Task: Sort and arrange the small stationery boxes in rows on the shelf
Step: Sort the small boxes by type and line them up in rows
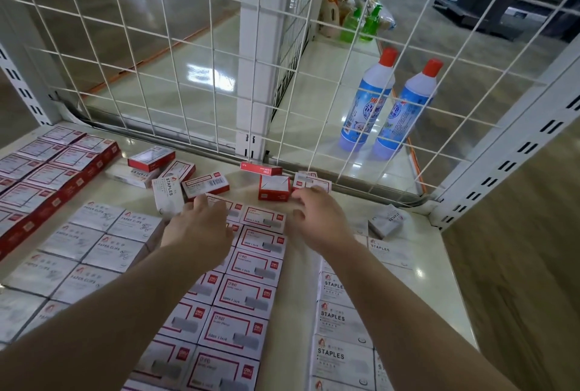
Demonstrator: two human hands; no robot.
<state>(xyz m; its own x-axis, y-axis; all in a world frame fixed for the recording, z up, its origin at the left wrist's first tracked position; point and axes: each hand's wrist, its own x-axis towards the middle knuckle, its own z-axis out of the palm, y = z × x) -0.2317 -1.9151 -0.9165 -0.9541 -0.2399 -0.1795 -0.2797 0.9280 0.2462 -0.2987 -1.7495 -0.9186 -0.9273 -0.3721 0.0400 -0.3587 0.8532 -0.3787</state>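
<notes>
Our left hand [201,227] rests with loosely curled fingers on the top of the red-framed row [251,268], holding nothing; right hand [317,218] hovers relaxed, empty. Risk: we judge a sleeve-less forearm sweep could nudge the aligned rows, or knock the loose boxes [188,180] against the wire grid [314,76] at the shelf [439,265] back.

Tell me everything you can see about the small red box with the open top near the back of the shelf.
The open red box stands upright on the pale shelf, just in front of the wire grid. It looks like thin card: red sides with a small white logo low on the front and white inner flaps folded into its open top. A flat red box lies just behind it. The right hand hovers close at its right; contact is unclear.
</notes>
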